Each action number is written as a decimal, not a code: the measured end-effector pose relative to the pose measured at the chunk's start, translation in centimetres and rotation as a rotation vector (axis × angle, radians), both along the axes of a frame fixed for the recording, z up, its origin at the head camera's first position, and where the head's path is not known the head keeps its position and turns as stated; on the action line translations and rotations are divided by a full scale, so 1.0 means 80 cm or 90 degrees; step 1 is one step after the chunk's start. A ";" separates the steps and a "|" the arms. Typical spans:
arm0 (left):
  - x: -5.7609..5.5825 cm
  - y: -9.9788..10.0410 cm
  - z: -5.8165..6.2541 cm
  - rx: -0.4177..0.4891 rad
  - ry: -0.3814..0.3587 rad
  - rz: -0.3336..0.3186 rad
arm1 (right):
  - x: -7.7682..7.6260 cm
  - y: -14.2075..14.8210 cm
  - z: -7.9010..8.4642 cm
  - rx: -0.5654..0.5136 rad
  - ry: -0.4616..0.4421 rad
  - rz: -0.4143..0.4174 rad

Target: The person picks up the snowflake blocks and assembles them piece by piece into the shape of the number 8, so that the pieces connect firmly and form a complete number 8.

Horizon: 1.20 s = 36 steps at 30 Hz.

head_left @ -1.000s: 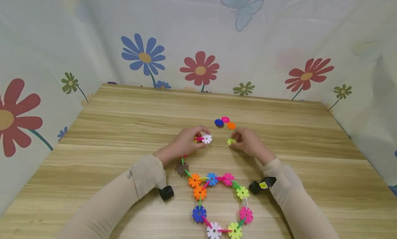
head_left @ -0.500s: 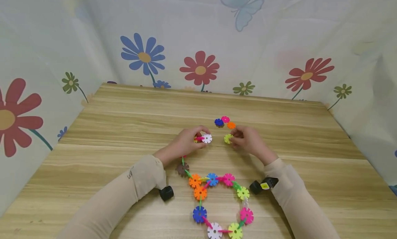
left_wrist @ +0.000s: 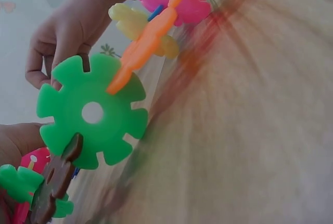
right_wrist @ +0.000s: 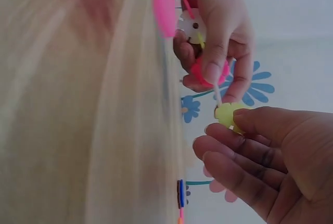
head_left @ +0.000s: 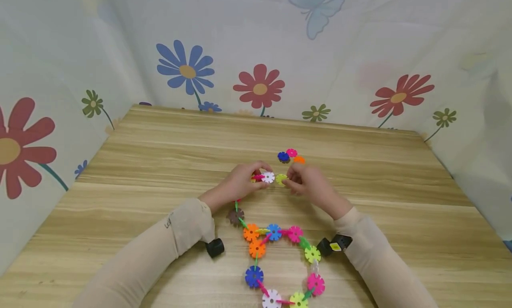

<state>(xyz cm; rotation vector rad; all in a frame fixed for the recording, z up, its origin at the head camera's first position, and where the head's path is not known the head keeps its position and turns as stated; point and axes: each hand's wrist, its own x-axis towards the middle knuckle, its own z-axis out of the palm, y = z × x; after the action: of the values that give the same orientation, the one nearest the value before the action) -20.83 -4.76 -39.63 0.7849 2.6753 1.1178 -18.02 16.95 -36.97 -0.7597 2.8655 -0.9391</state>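
Near the table's middle, my left hand [head_left: 240,183] pinches a pink notched plastic disc [right_wrist: 225,73], with a white disc [head_left: 268,178] joined to it and jutting rightwards. Between thumb and fingers, my right hand [head_left: 310,186] holds a yellow disc [head_left: 281,179]. Its edge is at the white disc's edge; I cannot tell whether they are slotted together. From the left hand runs a chain of linked discs, with a green disc [left_wrist: 93,112] and a brown disc [left_wrist: 54,182] large in the left wrist view. It continues past a dark disc [head_left: 236,216] into a ring of discs; the left forearm hides part.
Three loose discs lie beyond the hands: a blue disc [head_left: 283,156], a pink disc [head_left: 291,153] and an orange disc [head_left: 299,159]. The ring, with a dark blue disc [head_left: 254,277], lies between the forearms. A flower-print curtain [head_left: 340,54] stands behind the wooden table [head_left: 180,139].
My right hand has moved left with the yellow disc, bringing it up to the white disc. The left hand has stayed almost still. The ring's near part has shifted slightly.
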 end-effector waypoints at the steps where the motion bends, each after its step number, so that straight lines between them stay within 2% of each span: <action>1: 0.000 0.000 0.001 0.001 0.000 -0.001 | 0.000 -0.002 -0.001 0.005 0.013 0.004; 6: 0.001 0.000 0.002 0.004 0.003 -0.006 | 0.002 -0.008 -0.010 0.017 0.081 0.006; 10: 0.002 0.001 0.001 0.012 0.001 -0.001 | 0.002 -0.011 -0.015 0.001 0.101 0.002; 15: 0.004 0.003 0.000 0.020 -0.006 0.013 | 0.004 -0.014 -0.021 -0.005 0.095 0.007; 22: 0.008 0.005 0.001 0.011 0.033 0.008 | 0.007 -0.020 -0.022 -0.015 0.081 0.015; 28: 0.011 0.007 -0.001 -0.015 0.047 0.016 | 0.010 -0.025 -0.022 -0.008 0.062 0.020; 34: 0.010 0.008 0.001 -0.025 0.039 0.037 | 0.007 -0.024 -0.025 -0.018 0.030 -0.013; 36: 0.010 0.008 0.003 -0.036 0.036 0.045 | 0.003 -0.021 -0.024 -0.006 0.036 -0.020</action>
<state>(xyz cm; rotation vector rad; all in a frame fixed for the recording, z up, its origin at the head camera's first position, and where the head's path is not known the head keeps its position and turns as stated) -20.06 -4.09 -39.43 0.7283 2.7892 1.0449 -17.81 15.24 -38.89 -0.7568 2.9319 -0.9493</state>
